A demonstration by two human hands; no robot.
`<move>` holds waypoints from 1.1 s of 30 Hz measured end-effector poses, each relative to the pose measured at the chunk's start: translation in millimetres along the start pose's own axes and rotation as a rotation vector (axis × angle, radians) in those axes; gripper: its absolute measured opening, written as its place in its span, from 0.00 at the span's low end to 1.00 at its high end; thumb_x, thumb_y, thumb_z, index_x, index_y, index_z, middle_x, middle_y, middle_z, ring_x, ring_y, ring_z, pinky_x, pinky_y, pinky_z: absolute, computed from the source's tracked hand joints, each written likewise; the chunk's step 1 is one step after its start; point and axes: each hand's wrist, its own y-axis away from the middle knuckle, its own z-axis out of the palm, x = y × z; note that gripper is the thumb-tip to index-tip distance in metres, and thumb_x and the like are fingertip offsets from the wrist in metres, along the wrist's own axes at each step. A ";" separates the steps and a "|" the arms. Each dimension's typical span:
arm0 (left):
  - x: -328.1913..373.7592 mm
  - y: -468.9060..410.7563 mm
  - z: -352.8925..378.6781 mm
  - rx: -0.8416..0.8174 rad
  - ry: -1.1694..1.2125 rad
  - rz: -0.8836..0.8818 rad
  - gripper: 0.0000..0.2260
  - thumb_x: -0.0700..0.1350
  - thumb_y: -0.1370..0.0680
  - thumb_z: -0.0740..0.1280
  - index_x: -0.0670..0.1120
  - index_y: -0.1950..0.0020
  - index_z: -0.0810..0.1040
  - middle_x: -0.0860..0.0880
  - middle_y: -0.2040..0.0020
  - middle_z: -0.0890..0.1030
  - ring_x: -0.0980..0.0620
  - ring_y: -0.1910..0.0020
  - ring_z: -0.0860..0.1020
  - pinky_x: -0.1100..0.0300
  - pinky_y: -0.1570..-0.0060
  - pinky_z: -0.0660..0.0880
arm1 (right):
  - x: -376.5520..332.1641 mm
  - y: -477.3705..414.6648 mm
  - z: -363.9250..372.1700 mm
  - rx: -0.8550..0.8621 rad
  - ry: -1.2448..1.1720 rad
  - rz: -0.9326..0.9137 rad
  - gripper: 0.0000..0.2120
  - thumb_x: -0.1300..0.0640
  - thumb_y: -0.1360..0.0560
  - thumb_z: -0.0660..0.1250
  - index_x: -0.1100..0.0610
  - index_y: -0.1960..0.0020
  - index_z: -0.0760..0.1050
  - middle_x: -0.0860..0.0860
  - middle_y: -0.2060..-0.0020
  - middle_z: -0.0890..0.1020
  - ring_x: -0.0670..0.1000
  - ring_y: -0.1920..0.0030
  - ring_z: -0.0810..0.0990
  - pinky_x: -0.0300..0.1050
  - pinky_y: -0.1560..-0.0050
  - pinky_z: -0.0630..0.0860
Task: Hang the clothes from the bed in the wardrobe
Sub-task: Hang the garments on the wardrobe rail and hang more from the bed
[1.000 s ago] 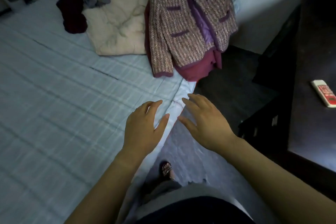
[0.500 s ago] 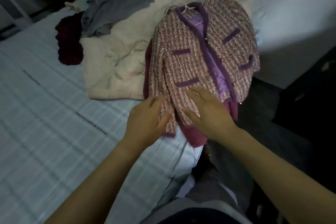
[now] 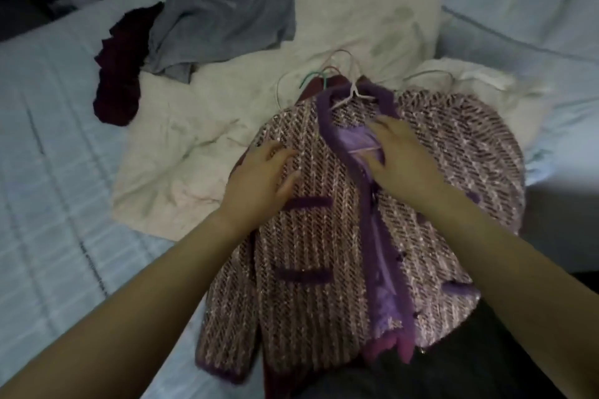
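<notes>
- I am resting my left hand [image 3: 259,178], fingers spread and gripping nothing, on the jacket [image 3: 324,253], which is lying at the bed's [image 3: 48,188] near edge, hem hanging over.
- My right hand [image 3: 405,165] is lying open at the collar [image 3: 324,107].
- I am aiming for the white hanger [image 3: 352,93] hook, minding the other hangers [image 3: 311,77] tangled beside it.

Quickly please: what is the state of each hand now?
Left hand: open, fingers straight, on the tweed jacket, gripping nothing.
Right hand: open, resting at the jacket's neckline.
</notes>
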 end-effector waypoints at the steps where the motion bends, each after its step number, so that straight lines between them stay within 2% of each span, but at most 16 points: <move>1: -1.2 -15.1 2.1 0.010 -0.001 -0.015 0.19 0.53 0.21 0.62 0.47 0.33 0.72 0.43 0.32 0.70 0.42 0.35 0.69 0.50 0.41 0.71 | 9.9 -16.8 -1.5 0.010 0.003 -0.010 0.27 0.49 0.26 0.60 0.66 0.33 0.69 0.65 0.35 0.71 0.65 0.34 0.68 0.55 0.33 0.63; 5: -3.6 -73.5 12.7 0.047 -0.028 -0.031 0.21 0.52 0.23 0.64 0.46 0.32 0.70 0.42 0.32 0.69 0.41 0.34 0.67 0.47 0.38 0.70 | 44.6 -68.1 -7.0 0.021 0.076 -0.068 0.26 0.59 0.28 0.69 0.66 0.33 0.68 0.65 0.36 0.71 0.65 0.36 0.69 0.56 0.33 0.64; 9: -12.3 -115.2 30.1 -0.066 -0.045 -0.117 0.26 0.55 0.23 0.64 0.50 0.27 0.63 0.44 0.30 0.67 0.42 0.32 0.65 0.46 0.37 0.68 | 78.2 -98.2 -7.0 -0.044 0.163 -0.044 0.27 0.55 0.30 0.71 0.64 0.35 0.69 0.65 0.43 0.75 0.66 0.44 0.73 0.57 0.42 0.70; 12: -17.6 -126.7 45.7 -0.184 -0.058 -0.161 0.27 0.56 0.23 0.63 0.48 0.26 0.61 0.43 0.33 0.70 0.41 0.37 0.70 0.47 0.41 0.70 | 89.9 -109.0 -1.9 -0.122 0.170 -0.012 0.21 0.50 0.30 0.71 0.60 0.41 0.73 0.61 0.51 0.76 0.62 0.49 0.74 0.53 0.50 0.71; 16: -4.6 -123.6 59.4 -0.206 -0.135 -0.204 0.18 0.54 0.22 0.63 0.43 0.38 0.68 0.41 0.42 0.76 0.39 0.45 0.75 0.50 0.54 0.69 | 87.1 -113.4 5.8 -0.136 0.089 0.018 0.18 0.49 0.30 0.72 0.55 0.44 0.74 0.57 0.51 0.78 0.60 0.50 0.76 0.51 0.53 0.72; 19: 0.8 -108.7 55.8 -0.199 -0.059 -0.243 0.16 0.53 0.21 0.60 0.44 0.41 0.67 0.41 0.44 0.77 0.38 0.47 0.76 0.50 0.57 0.68 | 83.4 -106.9 6.8 -0.092 0.036 0.003 0.16 0.49 0.31 0.72 0.53 0.46 0.75 0.54 0.52 0.80 0.58 0.51 0.77 0.48 0.56 0.71; 22: -1.0 -84.8 37.5 -0.140 0.001 -0.256 0.15 0.54 0.21 0.59 0.46 0.40 0.68 0.44 0.43 0.77 0.40 0.46 0.76 0.51 0.57 0.69 | 71.0 -93.5 4.1 -0.082 -0.023 -0.078 0.14 0.49 0.30 0.71 0.52 0.47 0.76 0.51 0.52 0.81 0.56 0.53 0.78 0.48 0.56 0.72; 26: 5.4 -40.5 2.4 0.028 0.021 -0.218 0.18 0.53 0.22 0.61 0.50 0.34 0.69 0.47 0.41 0.78 0.42 0.46 0.77 0.51 0.55 0.72 | 40.9 -67.2 -3.7 -0.058 -0.094 -0.165 0.13 0.50 0.28 0.71 0.54 0.46 0.76 0.53 0.53 0.81 0.57 0.54 0.79 0.49 0.57 0.73; 30: 22.4 13.6 -18.8 0.178 -0.015 -0.191 0.14 0.52 0.22 0.64 0.47 0.40 0.73 0.45 0.47 0.79 0.41 0.52 0.78 0.50 0.61 0.73 | 17.1 -35.5 -20.8 -0.026 -0.166 -0.239 0.12 0.54 0.29 0.72 0.58 0.47 0.78 0.53 0.56 0.79 0.56 0.55 0.77 0.51 0.54 0.74; 33: 33.5 39.3 -28.2 0.266 -0.044 -0.202 0.11 0.51 0.23 0.64 0.47 0.44 0.73 0.47 0.50 0.78 0.44 0.54 0.77 0.55 0.65 0.65 | 3.3 -10.6 -37.7 0.057 -0.214 -0.258 0.11 0.55 0.29 0.72 0.57 0.48 0.79 0.50 0.58 0.75 0.53 0.58 0.75 0.52 0.56 0.74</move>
